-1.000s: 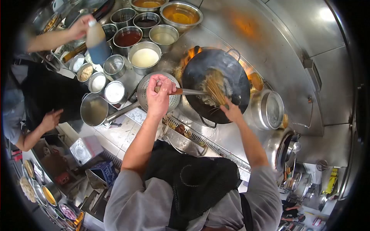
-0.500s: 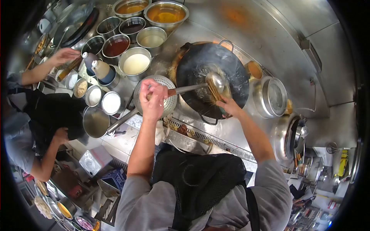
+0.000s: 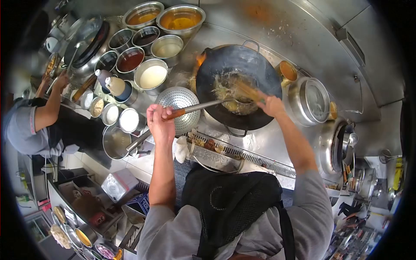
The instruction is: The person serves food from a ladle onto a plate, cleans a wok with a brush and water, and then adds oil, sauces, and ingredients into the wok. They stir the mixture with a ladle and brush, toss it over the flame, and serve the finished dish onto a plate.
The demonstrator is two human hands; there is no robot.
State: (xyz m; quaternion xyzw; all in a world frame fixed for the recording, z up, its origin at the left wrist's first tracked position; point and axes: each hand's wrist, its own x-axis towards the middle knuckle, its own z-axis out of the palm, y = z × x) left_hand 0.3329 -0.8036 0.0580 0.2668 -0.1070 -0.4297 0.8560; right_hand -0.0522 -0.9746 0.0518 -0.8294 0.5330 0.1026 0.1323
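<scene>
My left hand is closed around the wooden grip of a long-handled ladle. The ladle's bowl end lies low in a black wok, partly hidden by splashing liquid. In my right hand is a bamboo wok brush, its bristles smeared by motion over the wok's middle. Water bubbles and steams around both tools. Left of the wok, below the ladle handle, rests a round perforated strainer.
Flame shows at the wok's left rim. Metal sauce pots, including one of white liquid, and two squeeze bottles crowd the left. A lidded pot stands right. A co-worker is at far left, hand on a utensil.
The ladle's bowl has dropped lower into the wok, and my left hand has moved down and left. The brush has swung up, stirring up more splash. The co-worker's arm has moved left.
</scene>
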